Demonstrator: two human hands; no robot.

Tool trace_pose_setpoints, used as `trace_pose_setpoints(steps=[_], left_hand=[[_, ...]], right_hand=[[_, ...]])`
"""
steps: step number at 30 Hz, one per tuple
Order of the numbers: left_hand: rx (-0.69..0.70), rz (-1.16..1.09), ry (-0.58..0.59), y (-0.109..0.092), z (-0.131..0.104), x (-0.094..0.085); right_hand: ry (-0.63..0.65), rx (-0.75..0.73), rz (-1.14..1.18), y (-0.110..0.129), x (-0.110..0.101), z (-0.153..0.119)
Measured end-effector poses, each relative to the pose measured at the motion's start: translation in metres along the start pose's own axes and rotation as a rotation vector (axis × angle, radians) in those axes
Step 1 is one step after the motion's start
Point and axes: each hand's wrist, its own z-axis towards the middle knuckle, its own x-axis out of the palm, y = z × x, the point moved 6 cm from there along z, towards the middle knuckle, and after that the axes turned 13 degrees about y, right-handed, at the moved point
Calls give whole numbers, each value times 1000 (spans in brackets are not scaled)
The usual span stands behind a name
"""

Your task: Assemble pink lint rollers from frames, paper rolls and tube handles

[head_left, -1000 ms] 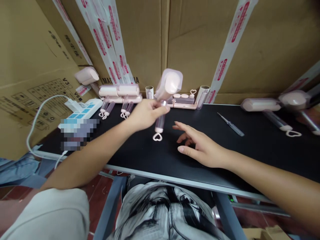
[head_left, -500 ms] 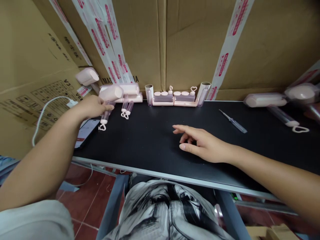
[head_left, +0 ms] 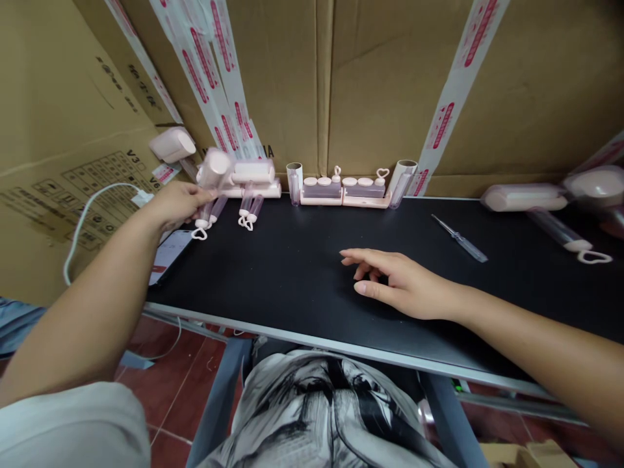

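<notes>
Fingers of my left hand [head_left: 181, 203] are closed around a pale pink roller [head_left: 215, 168], holding it just below its thick head, which juts up from my grip and leans away from me, while its handle slants down toward me and ends in a heart-shaped loop [head_left: 199, 233]. My left forearm [head_left: 92, 286] reaches up and forward from the lower left, the back of the hand turned upward and the fingers pointing right. Just right of that grip lie more rollers [head_left: 253, 172], stacked, with their handles toward me. On the near side of my left wrist lies a phone [head_left: 170, 253]. My right hand [head_left: 397, 279] holds nothing, well to the right of the held roller and closer to me: its fingers point left, loosely curled, the thumb apart on the side nearest me, over the black table [head_left: 273, 273]; whether it touches the surface I cannot tell. A screwdriver [head_left: 459, 238] lies beyond it, to the right, and two small pink holders [head_left: 322, 201] stand farther forward.
</notes>
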Motion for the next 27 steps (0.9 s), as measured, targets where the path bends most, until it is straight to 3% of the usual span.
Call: trace_pose_setpoints(steps=[3, 5, 7, 11, 14, 16, 18, 22, 24, 27], left_hand=[[-65, 118, -139, -2, 0, -11], [12, 282, -264, -5, 3, -22], [140, 436, -303, -8, 8, -27], [282, 341, -67, -3, 13, -17], [165, 76, 117, 3, 14, -6], [56, -94, 174, 6, 13, 1], [27, -145, 125, 3, 12, 2], [180, -7, -85, -10, 13, -3], [201, 24, -83, -9, 16, -3], [115, 161, -3, 0, 24, 2]], right_hand=[[3, 3, -12, 0, 0, 0], [9, 4, -15, 1, 0, 1], [15, 5, -9, 1, 0, 1], [26, 19, 1, 0, 1, 1], [28, 25, 1, -1, 1, 1], [29, 26, -2, -2, 1, 1], [28, 26, -5, -2, 1, 2], [29, 31, 0, -2, 1, 2], [31, 32, 2, -2, 1, 1], [33, 33, 2, -1, 1, 0]])
